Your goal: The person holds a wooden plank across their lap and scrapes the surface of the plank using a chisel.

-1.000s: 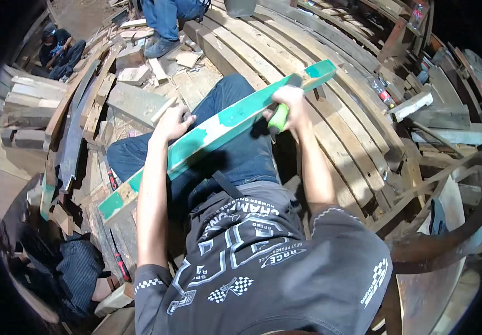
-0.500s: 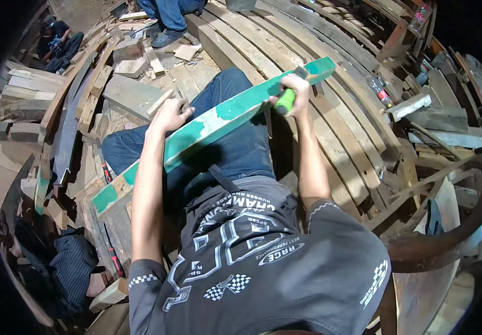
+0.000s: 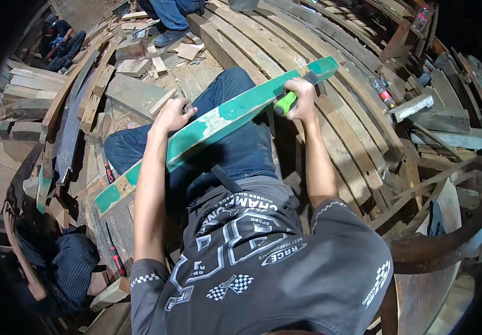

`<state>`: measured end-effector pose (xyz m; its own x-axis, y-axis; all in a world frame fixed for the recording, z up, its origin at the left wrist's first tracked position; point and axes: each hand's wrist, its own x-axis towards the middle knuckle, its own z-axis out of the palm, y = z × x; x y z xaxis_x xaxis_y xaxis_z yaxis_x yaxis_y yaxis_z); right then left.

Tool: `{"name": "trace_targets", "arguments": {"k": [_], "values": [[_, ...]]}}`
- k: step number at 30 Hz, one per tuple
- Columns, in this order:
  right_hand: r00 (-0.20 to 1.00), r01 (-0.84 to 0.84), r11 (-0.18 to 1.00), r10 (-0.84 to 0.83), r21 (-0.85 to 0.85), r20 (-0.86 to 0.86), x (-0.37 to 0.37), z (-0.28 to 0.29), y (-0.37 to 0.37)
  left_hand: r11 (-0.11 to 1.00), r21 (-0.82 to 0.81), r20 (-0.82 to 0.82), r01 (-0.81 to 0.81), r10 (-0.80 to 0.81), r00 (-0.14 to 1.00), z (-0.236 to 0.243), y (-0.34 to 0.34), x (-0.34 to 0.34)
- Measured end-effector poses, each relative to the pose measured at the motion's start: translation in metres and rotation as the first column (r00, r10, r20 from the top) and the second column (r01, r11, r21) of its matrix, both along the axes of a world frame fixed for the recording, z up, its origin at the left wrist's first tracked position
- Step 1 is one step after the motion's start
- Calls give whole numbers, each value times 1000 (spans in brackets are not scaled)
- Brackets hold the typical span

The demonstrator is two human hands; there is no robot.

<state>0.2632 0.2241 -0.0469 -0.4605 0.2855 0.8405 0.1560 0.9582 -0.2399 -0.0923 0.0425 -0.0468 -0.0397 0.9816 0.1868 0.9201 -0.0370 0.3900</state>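
While the left hand [image 3: 174, 115] sits with its fingers curled at the far edge of a green plank [image 3: 231, 111], the right hand [image 3: 301, 99] is closed around a green-handled tool [image 3: 286, 104], whose grey blade points to the far right over the plank. Whether the left fingers actually grip the wood, I cannot tell. The plank lies slantwise across the person's jeans [image 3: 232, 84], from the near left to the far right; its green paint is broken by a pale patch around the middle and bare wood toward the left end.

To the right, long boards [image 3: 341, 142] run side by side, with a clear bottle [image 3: 383, 92] beyond them. On the near left, a red-and-black screwdriver [image 3: 117, 261] lies on the wood, close to a person in striped dark clothing [image 3: 75, 271]. Another person [image 3: 58, 44] sits at the far left, near stacked timber [image 3: 31, 89].
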Motion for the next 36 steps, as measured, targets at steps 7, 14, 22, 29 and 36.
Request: {"name": "trace_targets", "arguments": {"k": [7, 14, 22, 29, 36], "values": [[994, -109, 994, 108, -26, -23, 9, 8, -16, 976, -185, -4, -115, 116, 993, 17, -9, 7], [970, -178, 984, 175, 0, 168, -10, 11, -27, 979, -177, 45, -100, 110, 993, 12, -9, 6], [992, 72, 995, -80, -75, -101, 9, 24, 9, 999, -10, 15, -30, 30, 999, 3, -2, 3], [955, -295, 955, 294, 13, 35, -12, 25, -76, 998, 38, -18, -51, 52, 998, 7, -14, 2], [846, -532, 842, 524, 89, 99, -41, 47, -149, 991, -118, 34, -69, 73, 997, 7, -8, 3]]}}
